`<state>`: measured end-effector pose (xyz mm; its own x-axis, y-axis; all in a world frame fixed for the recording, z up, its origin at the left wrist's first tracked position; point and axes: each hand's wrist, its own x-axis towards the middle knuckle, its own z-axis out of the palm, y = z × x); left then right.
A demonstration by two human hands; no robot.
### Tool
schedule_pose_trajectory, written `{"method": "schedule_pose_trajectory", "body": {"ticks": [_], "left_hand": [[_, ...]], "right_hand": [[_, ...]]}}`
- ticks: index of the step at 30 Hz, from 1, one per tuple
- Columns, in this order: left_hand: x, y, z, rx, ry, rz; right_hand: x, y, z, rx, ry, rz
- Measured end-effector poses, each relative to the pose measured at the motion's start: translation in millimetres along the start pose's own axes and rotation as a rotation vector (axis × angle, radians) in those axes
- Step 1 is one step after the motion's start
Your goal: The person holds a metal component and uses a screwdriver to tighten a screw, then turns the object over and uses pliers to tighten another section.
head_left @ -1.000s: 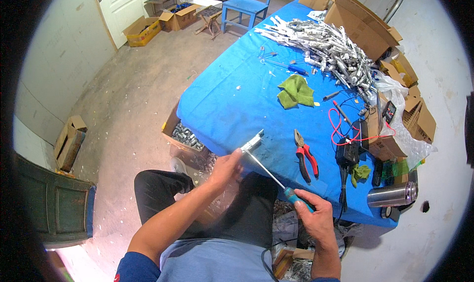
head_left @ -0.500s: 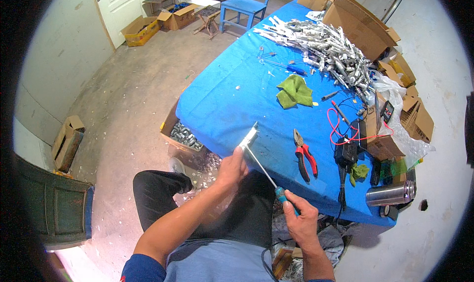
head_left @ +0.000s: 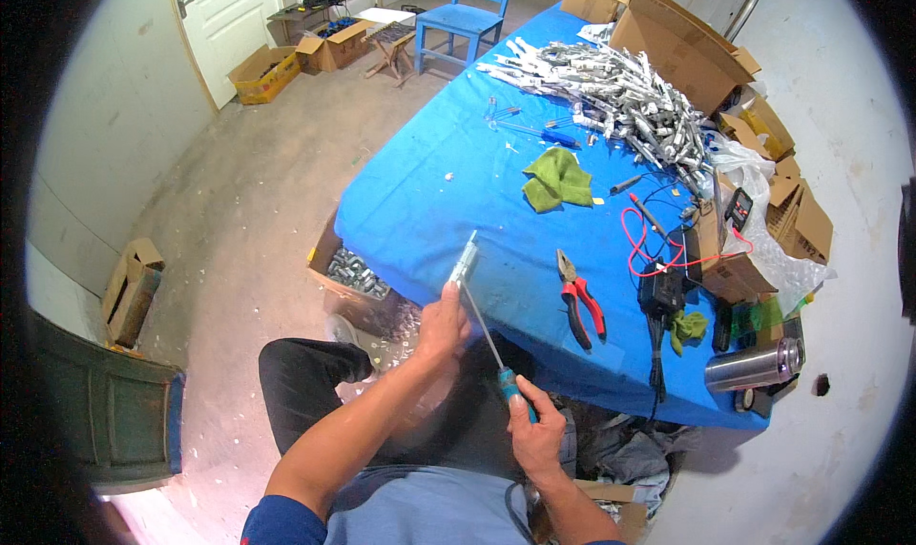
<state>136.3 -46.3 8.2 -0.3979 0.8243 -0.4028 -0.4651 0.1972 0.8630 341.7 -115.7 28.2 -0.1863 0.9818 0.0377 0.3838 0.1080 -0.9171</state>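
My left hand (head_left: 443, 325) is closed round the lower end of a slim silvery-white metal part (head_left: 466, 261), which points up and away over the near edge of the blue-covered table (head_left: 410, 178). In my right hand (head_left: 538, 432) I grip a screwdriver (head_left: 509, 383) by its teal handle. Its long shaft slants up to the left, and the tip meets the metal part close to my left fingers; the exact contact is too small to make out. Pliers (head_left: 577, 299) with red and black handles lie on the cloth to the right.
A heap of similar metal parts (head_left: 620, 101) covers the table's far side, near a green rag (head_left: 557, 178). Cables, a black adapter (head_left: 660, 289) and a steel flask (head_left: 754, 366) crowd the right edge. A carton of small metal pieces (head_left: 355, 270) stands below the left edge.
My right hand has shifted left with the screwdriver, whose shaft is now steeper. My left hand and the metal part have moved slightly left. The whole view has shifted a little.
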Motion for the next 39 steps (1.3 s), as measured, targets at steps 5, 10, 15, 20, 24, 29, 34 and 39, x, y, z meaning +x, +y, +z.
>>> {"method": "schedule_pose_trajectory", "body": {"ticks": [5, 10, 15, 20, 24, 29, 34, 39], "left_hand": [[-5, -1, -7, -0.03, 0.021, -0.005], [-7, 1, -5, -0.023, 0.029, -0.029], [-14, 8, -6, -0.083, 0.004, -0.042], [-15, 13, -11, -0.031, -0.029, -0.071], [-13, 10, -14, -0.02, -0.029, -0.069], [-15, 8, -17, -0.036, -0.032, -0.069], [-15, 6, -19, -0.037, -0.031, -0.079], [-13, 2, -22, -0.047, -0.044, -0.058]], "right_hand": [[8, -42, -17, -0.2, -0.034, -0.157], [9, -59, -21, -0.253, -0.058, -0.169], [17, -63, -31, -0.202, -0.074, -0.105], [25, -62, -38, -0.15, -0.079, -0.119], [28, -52, -37, -0.263, -0.045, -0.227], [34, -39, -48, -0.049, -0.059, -0.075], [33, -30, -46, 0.018, -0.075, 0.026], [26, -40, -53, -0.007, -0.056, 0.166]]}}
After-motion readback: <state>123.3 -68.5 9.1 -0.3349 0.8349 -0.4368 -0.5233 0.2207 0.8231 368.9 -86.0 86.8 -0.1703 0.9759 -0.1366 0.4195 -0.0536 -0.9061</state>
